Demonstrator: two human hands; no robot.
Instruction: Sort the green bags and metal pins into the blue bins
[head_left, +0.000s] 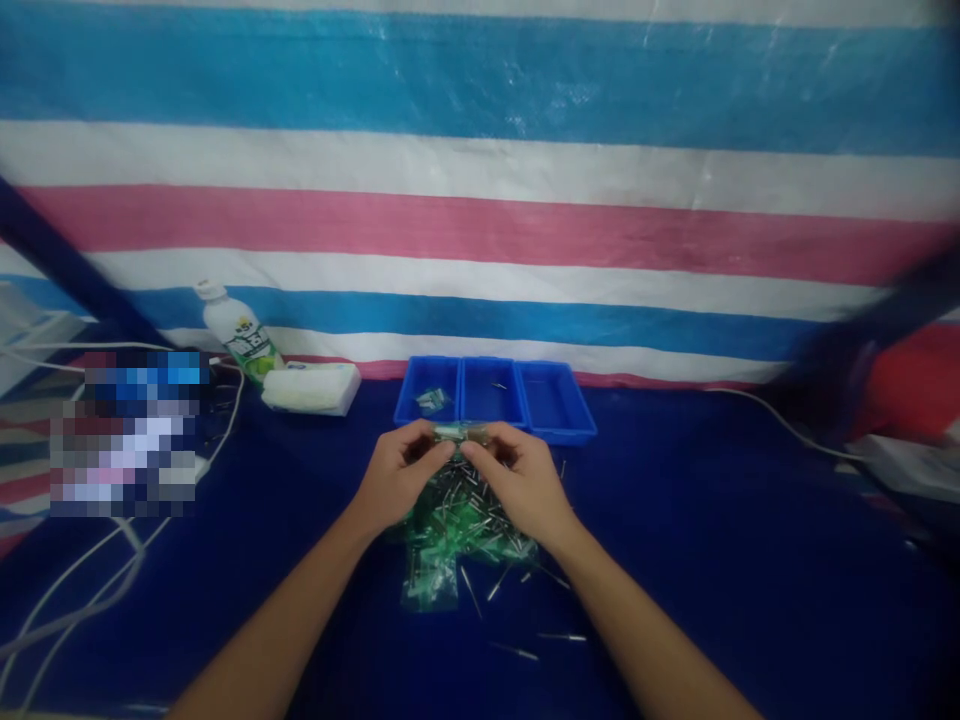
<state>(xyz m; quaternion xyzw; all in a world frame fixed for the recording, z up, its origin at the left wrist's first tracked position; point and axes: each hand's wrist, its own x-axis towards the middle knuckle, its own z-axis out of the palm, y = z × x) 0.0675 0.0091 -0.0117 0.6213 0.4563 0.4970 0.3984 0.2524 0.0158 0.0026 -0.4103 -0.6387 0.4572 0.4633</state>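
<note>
Both hands meet at mid-table: the left hand [397,470] and right hand [517,480] pinch a small greenish pack [459,433] between fingertips, one hand at each end, fingers pressed together on it. What the pack contains is too blurred to tell. Directly under and just nearer the person than the grip sits a pile of thin metal pins [465,515] mixed with green-tinted plastic bags [427,585]; a few loose pins [517,650] lie scattered nearer still and to the right of the grip. Just beyond the grip stand three blue trays [555,432] side by side: the left one holds one small pack [431,400], the middle one shows a single small item, and the right one looks bare. Judged from that, the sorting looks barely begun: nearly all stock is in the pile and almost nothing is in the trays. Far left of the grip are a white bottle with a green label [240,335], a white wrapped packet [311,388] and white cables [90,590]. A striped tarp [480,210] backs the table, which is covered in dark blue cloth [750,560].
</note>
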